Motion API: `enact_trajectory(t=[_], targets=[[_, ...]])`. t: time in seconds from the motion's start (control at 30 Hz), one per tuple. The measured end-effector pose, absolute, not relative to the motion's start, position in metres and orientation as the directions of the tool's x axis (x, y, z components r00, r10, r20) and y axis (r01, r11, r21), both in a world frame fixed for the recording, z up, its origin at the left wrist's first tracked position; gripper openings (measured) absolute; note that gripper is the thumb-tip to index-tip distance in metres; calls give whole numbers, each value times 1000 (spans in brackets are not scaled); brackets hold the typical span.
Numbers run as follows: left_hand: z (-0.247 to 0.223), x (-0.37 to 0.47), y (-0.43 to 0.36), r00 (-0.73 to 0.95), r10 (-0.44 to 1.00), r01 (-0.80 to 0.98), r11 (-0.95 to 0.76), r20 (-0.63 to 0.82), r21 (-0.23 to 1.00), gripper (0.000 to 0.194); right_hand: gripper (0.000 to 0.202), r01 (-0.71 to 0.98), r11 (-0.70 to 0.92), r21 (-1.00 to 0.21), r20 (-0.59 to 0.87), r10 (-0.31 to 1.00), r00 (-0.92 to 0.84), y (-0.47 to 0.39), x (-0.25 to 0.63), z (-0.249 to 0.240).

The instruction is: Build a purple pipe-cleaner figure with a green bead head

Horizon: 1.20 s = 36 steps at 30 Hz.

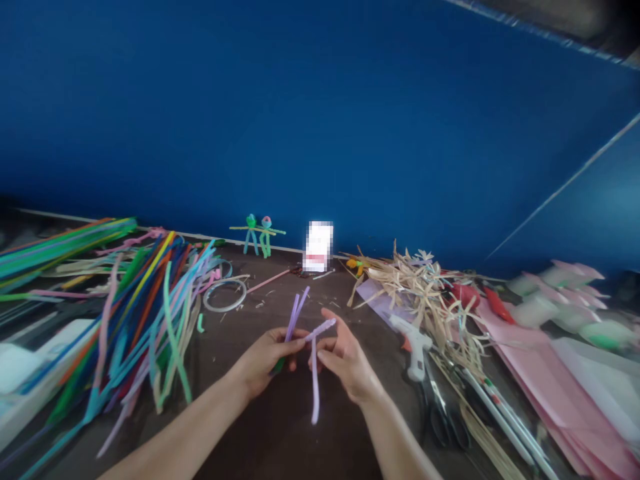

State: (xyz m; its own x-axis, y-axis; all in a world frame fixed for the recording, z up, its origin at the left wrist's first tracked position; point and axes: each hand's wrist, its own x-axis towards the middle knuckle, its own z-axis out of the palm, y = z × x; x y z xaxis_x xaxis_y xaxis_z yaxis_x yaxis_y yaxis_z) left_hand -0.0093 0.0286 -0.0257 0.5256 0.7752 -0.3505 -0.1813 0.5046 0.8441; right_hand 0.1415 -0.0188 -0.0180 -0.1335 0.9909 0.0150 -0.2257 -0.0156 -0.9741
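Near the middle of the table, my left hand (273, 357) is closed on purple pipe cleaners (296, 312) that point upward from its fingers; a bit of green shows under them. A light lilac pipe cleaner (315, 387) is bent, one part running between the two hands and the other hanging down. Around its bend, my right hand (343, 357) has its thumb and curled fingers close together, with the index finger stretched up beside the lilac tip. The exact contact of the right fingertips is hard to make out.
Colourful pipe cleaners (145, 313) cover the left side, near a ring (225, 295). Two small figures (265, 237) and a blurred bright screen (319, 247) stand at the back. Rightward lie straw-like strips (415, 283), a glue gun (416, 347), scissors (445, 420) and pink sheets (540, 393).
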Motion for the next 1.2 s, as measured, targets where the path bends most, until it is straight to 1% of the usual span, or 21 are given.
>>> enact_trajectory(t=[0.07,0.13,0.2,0.27,0.33,0.4,0.47,0.53,0.67,0.77,0.83,1.0,1.2], targets=[[-26,-9,28,523,786,-179,479,-329,859,30,73,-273,1,-962,39,990,-135,-18,142,-19],[-27,-9,29,531,783,-182,478,-323,859,32,78,-251,21,-968,59,988,-142,-18,143,-21],[-29,-10,30,533,779,-180,487,-331,855,31,78,-145,70,-987,91,985,-149,-19,142,-23],[-29,-11,31,525,776,-171,499,-350,849,29,78,4,143,-990,141,980,-143,-21,140,-23],[-28,-11,31,517,776,-171,507,-361,845,28,81,126,217,-968,202,972,-123,-23,138,-23],[-26,-10,31,512,778,-185,513,-363,838,27,84,203,285,-937,268,957,-109,-25,136,-23],[-25,-10,30,513,778,-198,518,-362,833,27,82,281,351,-893,330,936,-120,-26,135,-24],[-24,-9,30,523,775,-201,516,-355,832,25,75,383,401,-832,374,916,-147,-26,135,-25],[-27,-10,29,553,770,-186,486,-318,854,23,59,542,421,-727,397,902,-169,-25,134,-26],[-29,-10,29,548,776,-145,454,-310,879,20,43,589,404,-700,399,905,-147,-25,132,-24],[-29,-11,30,536,781,-141,458,-321,878,20,38,591,416,-691,412,899,-150,-25,132,-22],[-28,-13,33,545,758,-179,524,-359,833,24,39,642,401,-653,433,894,-118,-23,139,-19],[-29,-13,32,617,721,-165,510,-316,844,21,51,675,427,-602,460,876,-144,-24,141,-16]])
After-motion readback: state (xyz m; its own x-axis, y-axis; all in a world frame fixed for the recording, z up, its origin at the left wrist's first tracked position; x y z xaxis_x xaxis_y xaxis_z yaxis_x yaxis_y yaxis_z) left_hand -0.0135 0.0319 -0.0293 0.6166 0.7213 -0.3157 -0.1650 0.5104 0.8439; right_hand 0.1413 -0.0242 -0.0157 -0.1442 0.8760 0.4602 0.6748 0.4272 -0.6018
